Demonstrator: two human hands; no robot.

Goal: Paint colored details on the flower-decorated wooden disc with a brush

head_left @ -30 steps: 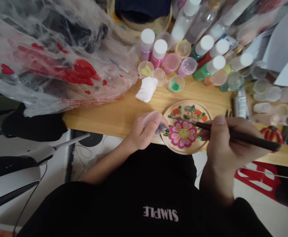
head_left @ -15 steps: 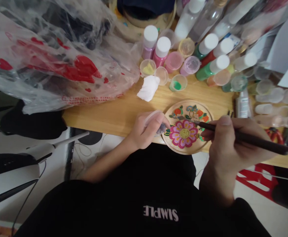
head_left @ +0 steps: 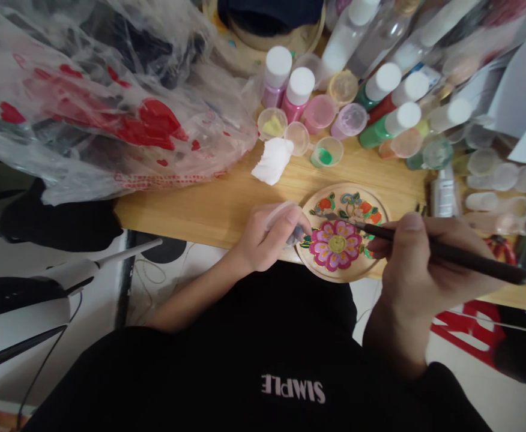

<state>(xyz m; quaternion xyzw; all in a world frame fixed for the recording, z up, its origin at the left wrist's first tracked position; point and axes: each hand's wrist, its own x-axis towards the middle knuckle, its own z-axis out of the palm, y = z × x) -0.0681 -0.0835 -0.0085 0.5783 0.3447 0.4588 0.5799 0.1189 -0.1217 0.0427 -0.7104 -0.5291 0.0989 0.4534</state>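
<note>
My right hand [head_left: 418,264] grips a palette knife [head_left: 452,252] with a long dark handle. The knife's small flat metal tip is over the upper left of a round wooden plaque [head_left: 308,264], just above a pink and purple flower [head_left: 336,245]; whether it touches the surface I cannot tell. Orange flowers and green leaves with shiny outlines surround that flower. At the plaque's left edge, my left hand [head_left: 269,237] is closed around a small clear plastic cup [head_left: 295,236] with something grey-purple in it. The fingers partly hide the cup.
Beyond the plaque stand several small paint cups, including a green one [head_left: 326,153], and white-capped bottles [head_left: 299,87]. A crumpled white tissue [head_left: 272,161] lies on the wooden table [head_left: 191,213]. A big plastic bag with red hearts [head_left: 155,123] covers the left side.
The palette knife's tip has turned slightly and shifted a little over the same part of the plaque. My left hand keeps its hold on the cup. The view has moved very slightly.
</note>
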